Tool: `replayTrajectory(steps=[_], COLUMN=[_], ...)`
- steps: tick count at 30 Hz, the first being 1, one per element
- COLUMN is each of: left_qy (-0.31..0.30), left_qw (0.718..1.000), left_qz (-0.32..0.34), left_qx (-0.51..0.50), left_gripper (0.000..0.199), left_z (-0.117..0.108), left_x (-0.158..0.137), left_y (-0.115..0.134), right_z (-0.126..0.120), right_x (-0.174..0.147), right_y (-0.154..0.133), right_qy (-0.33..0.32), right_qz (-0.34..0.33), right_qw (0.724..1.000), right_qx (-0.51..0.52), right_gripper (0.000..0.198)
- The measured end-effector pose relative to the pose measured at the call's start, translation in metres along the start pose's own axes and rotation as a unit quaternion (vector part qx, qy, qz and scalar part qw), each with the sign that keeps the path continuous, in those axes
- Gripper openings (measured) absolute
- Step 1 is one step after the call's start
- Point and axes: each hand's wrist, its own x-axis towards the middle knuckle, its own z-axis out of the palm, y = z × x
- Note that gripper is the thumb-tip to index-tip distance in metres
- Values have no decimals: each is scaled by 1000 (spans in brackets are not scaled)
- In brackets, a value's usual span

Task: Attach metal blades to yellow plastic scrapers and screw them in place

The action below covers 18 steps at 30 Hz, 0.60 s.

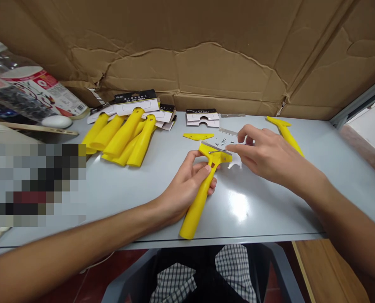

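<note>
My left hand [192, 179] is wrapped around the neck of a yellow scraper [197, 206], its handle slanting down toward the table's front edge. A metal blade lies along the scraper's head. Pinched in my right hand [263, 153] is a thin hex key [218, 150], its tip at a screw hole on the left of the head. Behind the scraper, several small screws [223, 142] lie loose. Near them are a yellow blade cover [198, 136] and a loose blade [228, 131] partly behind my right fingers.
Several carded yellow scrapers [124, 134] are piled at the left. Folded cards [202, 117] and another blade [233, 115] lie at the back. A yellow scraper handle [290, 136] is at the right. A large plastic bottle [33, 84] leans at the far left; cardboard [206, 67] walls the back.
</note>
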Motion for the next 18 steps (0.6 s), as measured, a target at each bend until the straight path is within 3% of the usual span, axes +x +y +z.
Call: replayTrajectory(steps=[5, 10, 13, 18], left_qy=[-2, 0, -1, -8], left_qw=[1000, 1000, 1000, 1000], left_qz=[-7, -4, 2, 5], left_qx=[17, 14, 7, 6], left_gripper=[22, 19, 19, 19], left_z=[1, 0, 0, -1], left_x=[-2, -2, 0, 0], left_y=[1, 1, 0, 0], right_z=[-20, -32, -34, -25], right_x=[2, 2, 0, -1], right_y=[-23, -33, -30, -26], right_qy=[26, 38, 79, 171], right_qz=[-39, -65, -106, -118], right_qw=[990, 979, 979, 977], right_qx=[-132, -191, -156, 46], right_gripper=[41, 31, 24, 22])
